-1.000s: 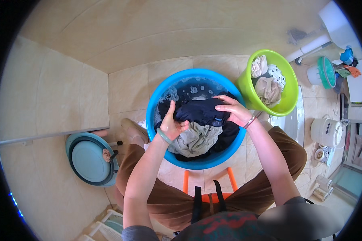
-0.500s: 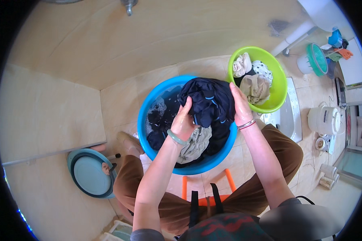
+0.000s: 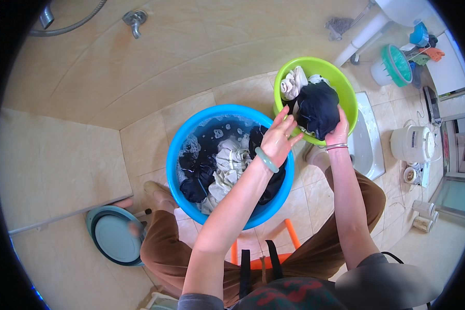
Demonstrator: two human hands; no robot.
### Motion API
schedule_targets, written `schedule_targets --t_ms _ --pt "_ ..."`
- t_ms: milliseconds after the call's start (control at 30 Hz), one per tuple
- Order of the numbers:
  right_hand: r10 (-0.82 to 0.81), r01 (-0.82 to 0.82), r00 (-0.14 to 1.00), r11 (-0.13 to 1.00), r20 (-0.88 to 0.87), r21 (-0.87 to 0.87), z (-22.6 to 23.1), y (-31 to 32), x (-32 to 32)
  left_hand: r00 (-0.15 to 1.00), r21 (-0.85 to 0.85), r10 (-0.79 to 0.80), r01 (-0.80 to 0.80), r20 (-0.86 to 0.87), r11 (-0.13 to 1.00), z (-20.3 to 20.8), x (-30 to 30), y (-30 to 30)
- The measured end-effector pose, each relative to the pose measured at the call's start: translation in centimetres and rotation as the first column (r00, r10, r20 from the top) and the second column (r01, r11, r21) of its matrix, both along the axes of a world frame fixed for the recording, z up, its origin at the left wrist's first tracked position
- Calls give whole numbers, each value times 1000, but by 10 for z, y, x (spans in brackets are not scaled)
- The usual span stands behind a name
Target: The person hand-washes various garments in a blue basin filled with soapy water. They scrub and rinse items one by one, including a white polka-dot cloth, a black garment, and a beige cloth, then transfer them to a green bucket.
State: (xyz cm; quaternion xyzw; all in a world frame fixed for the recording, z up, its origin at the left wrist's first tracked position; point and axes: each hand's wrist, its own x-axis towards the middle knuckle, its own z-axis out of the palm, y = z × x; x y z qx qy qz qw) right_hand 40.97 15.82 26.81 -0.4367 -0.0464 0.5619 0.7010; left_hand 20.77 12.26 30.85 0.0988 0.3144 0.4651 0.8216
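A bunched dark navy garment (image 3: pixel 318 111) lies on the other clothes in the lime-green basin (image 3: pixel 349 93). Against its near right side is my right hand (image 3: pixel 339 132), gripping it, with the fingers partly hidden. My left hand (image 3: pixel 279 138), wearing a pale green bangle, hovers over the gap between the basins, its fingers spread and nothing in them. Below that hand, the blue tub (image 3: pixel 173 178) holds dark, sudsy water. A wet pale grey-white garment (image 3: pixel 227 168) lies in it beside dark cloth (image 3: pixel 197 181). A rolled whitish cloth (image 3: pixel 293 82) is also in the green basin.
A white trough (image 3: pixel 368 137) lies right of the green basin. Orange stool legs (image 3: pixel 292 232) stand between my knees. A grey-green basin (image 3: pixel 117 237) leans at the left wall. A tap (image 3: pixel 135 21) juts from the far wall. At the right stand a white lidded bucket (image 3: pixel 411 143) and a white-and-teal bucket (image 3: pixel 391 67).
The dark garment has passed from above the blue tub into the green basin, moving right. My left hand has let go of it and opened. The view has shifted somewhat.
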Motion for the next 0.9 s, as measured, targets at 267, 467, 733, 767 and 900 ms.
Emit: schedule_targets --t_ms 267,467,733,767,900 --pt "503 209 -280 863 818 -459 0 -12 -22 942 -149 -26 -26 -334 988 -69 -84 -28" --pt "-152 -427 -153 901 977 73 16 -15 -125 -28 165 163 -137 -986 977 -202 -211 -55" --pt "293 -801 -276 456 915 -388 -125 -8 -251 -302 -317 -304 -7 -903 948 -168 -249 -48" --pt "345 -828 -310 359 886 -430 -131 -5 -263 -349 -419 -400 -21 -847 908 -155 -251 -49" --pt "438 -754 -518 172 735 -634 -146 -7 -290 -317 -290 -239 126 -918 949 -167 -270 -68"
